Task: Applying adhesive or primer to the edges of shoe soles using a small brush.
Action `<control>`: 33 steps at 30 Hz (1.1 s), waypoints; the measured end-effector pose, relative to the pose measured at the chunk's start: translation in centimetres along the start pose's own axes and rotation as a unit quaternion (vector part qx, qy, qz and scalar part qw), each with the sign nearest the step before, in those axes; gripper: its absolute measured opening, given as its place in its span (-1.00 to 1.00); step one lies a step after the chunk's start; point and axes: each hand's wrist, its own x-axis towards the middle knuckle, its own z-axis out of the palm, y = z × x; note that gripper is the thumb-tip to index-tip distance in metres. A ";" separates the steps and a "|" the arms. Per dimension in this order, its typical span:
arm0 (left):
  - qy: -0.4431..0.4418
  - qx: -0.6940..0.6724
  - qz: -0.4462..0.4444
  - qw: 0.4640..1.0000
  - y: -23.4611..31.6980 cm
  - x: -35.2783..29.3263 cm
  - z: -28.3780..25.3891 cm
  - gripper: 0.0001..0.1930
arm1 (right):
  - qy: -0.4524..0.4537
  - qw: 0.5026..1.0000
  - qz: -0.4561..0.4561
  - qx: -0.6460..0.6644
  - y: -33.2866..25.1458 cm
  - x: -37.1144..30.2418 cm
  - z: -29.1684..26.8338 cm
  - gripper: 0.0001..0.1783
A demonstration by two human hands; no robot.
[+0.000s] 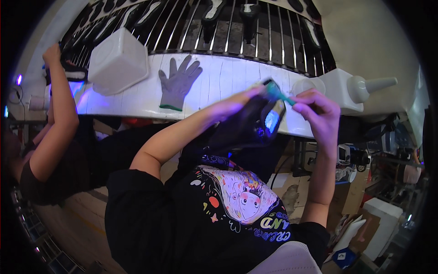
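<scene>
Right of the grey glove and nearer the body, a black shoe is held tilted by the left hand, its fingers blurred. Farther right of the glove, the right hand pinches a green brush, bristles at the shoe's far end; contact is unclear. Left of the glove stands a white container; well right, a spouted white bottle. Beyond the glove, a metal rack carries dark shoes.
</scene>
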 end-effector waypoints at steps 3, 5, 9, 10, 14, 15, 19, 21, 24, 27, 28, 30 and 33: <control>0.152 0.280 0.116 0.941 2.5 1.5 -2.8 -0.34 | 0.125 0.953 0.114 0.252 3.7 -0.7 0.0 -0.85; 0.219 0.449 0.136 0.856 4.0 1.2 -3.3 -0.26 | 0.164 0.933 0.116 0.297 6.3 -1.9 0.3 -0.78; 0.231 0.635 0.045 0.736 4.3 0.0 -3.2 -0.11 | 0.318 0.860 0.174 0.361 9.9 -3.9 1.3 -0.78; 0.226 0.637 0.055 0.735 3.6 -0.4 -3.8 -0.01 | 0.354 0.865 0.192 0.299 10.9 -4.3 1.6 -0.79; 0.172 0.739 0.019 0.651 1.5 -3.7 -2.4 0.43 | 0.459 0.853 0.202 0.142 13.9 -7.3 1.6 -0.79; 0.171 0.791 0.014 0.587 1.2 -4.5 -1.2 0.46 | 0.487 0.845 0.208 0.071 14.3 -7.9 1.8 -0.79; 0.190 0.828 0.066 0.523 -0.6 -4.9 -2.0 0.40 | 0.458 0.845 0.270 0.052 16.2 -9.9 2.4 -0.76; 0.188 0.818 0.114 0.531 -0.2 -4.9 -2.5 0.38 | 0.447 0.851 0.270 0.060 16.0 -10.0 2.5 -0.74; 0.186 0.727 0.114 0.651 0.7 -4.6 -1.9 0.32 | 0.419 0.878 0.227 -0.041 16.7 -10.4 2.1 -0.64; 0.203 0.543 0.159 0.799 1.4 -3.7 -1.5 0.27 | 0.454 0.863 0.198 -0.101 14.7 -9.5 2.9 -0.55; 0.183 0.449 0.173 0.857 2.3 -3.3 -1.2 0.22 | 0.457 0.859 0.212 -0.091 14.4 -9.8 2.9 -0.48; 0.177 0.236 0.145 0.944 4.5 -2.9 -0.1 -0.12 | 0.469 0.854 0.205 -0.091 13.1 -10.3 2.5 -0.48; 0.142 -0.012 0.128 0.982 7.5 -1.6 1.5 -0.53 | 0.478 0.845 0.216 -0.104 12.2 -10.9 2.2 -0.49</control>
